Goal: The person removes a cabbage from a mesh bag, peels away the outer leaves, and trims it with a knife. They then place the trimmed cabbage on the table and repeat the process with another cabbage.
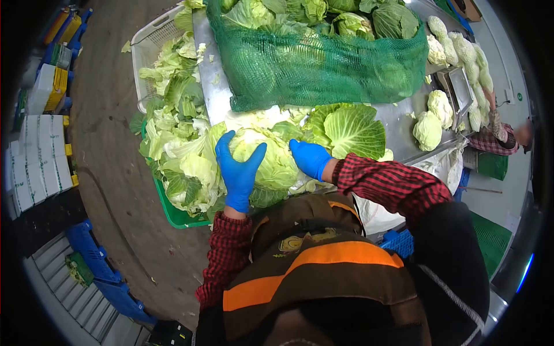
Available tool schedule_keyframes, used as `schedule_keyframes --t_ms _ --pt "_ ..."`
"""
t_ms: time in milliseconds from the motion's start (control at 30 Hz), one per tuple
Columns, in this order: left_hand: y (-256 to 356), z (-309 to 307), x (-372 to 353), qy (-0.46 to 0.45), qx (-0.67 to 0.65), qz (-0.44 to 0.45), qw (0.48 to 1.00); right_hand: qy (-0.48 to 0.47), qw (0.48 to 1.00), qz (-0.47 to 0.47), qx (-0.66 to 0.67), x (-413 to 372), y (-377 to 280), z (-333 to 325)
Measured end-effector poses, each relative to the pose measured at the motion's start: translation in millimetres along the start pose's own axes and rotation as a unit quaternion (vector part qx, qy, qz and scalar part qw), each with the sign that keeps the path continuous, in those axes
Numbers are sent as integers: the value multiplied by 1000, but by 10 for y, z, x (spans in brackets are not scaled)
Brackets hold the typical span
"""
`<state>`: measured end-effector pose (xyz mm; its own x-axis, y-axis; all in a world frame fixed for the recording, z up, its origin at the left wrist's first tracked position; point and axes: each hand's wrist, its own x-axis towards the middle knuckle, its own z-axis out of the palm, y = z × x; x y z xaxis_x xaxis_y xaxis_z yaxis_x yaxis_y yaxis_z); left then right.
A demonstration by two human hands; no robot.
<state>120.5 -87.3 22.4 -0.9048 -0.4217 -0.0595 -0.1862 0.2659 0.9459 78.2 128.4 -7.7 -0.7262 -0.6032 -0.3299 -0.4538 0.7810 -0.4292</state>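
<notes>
A pale green cabbage (pixel 271 164) sits at the table's near edge, in front of my body. My left hand (pixel 238 173), in a blue glove, holds its left side with thumb and fingers spread around it. At the cabbage's upper right is my right hand (pixel 311 159), also gloved in blue, its fingers curled closed; what they grip, if anything, is hidden. A broad loose cabbage leaf (pixel 355 131) lies just beyond the right hand. More cut leaves lie under and behind the cabbage.
Behind, a green mesh sack (pixel 323 69) holds several cabbages on the metal table (pixel 214 69). Leaves fill a green crate (pixel 176 216) and a white basket (pixel 138 57) at left. Trimmed cabbages (pixel 427 131) stand right, near a scale (pixel 460 86) and another person's arm (pixel 495 124).
</notes>
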Motion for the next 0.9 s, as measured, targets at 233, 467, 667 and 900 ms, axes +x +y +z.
schedule_keyframes --t_ms 233,467,667,900 --pt "109 64 -128 -1 45 48 998 -3 998 54 17 -150 3 137" --pt "-70 131 59 24 51 27 998 25 997 75 17 -29 -69 54" --pt "98 170 -157 -6 125 200 972 41 992 115 -24 250 386 196" --pt "-312 -774 -594 -9 -327 -258 909 -211 926 212 230 -248 216 -171"
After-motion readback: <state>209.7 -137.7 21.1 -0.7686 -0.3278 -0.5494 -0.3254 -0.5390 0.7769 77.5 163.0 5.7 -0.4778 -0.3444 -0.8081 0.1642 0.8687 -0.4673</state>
